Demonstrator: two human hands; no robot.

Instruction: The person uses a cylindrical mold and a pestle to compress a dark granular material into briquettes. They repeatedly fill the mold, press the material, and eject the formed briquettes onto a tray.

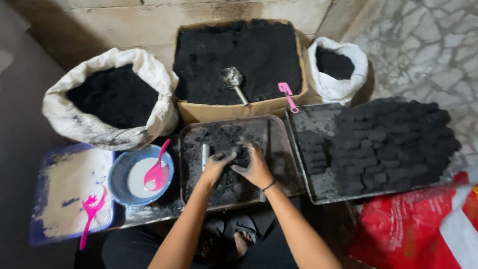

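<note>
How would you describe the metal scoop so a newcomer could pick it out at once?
Start at the cardboard box of black powder at top centre, between two white sacks. The metal scoop lies on the powder near the box's front edge. It is shiny silver, unlike the pink tool beside it.

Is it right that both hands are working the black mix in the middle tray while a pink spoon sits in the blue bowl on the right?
Not quite. The head view shows the blue bowl with the pink spoon to the left of the middle tray, not the right. The rest holds: the left hand and right hand are both in the black mix.
</note>
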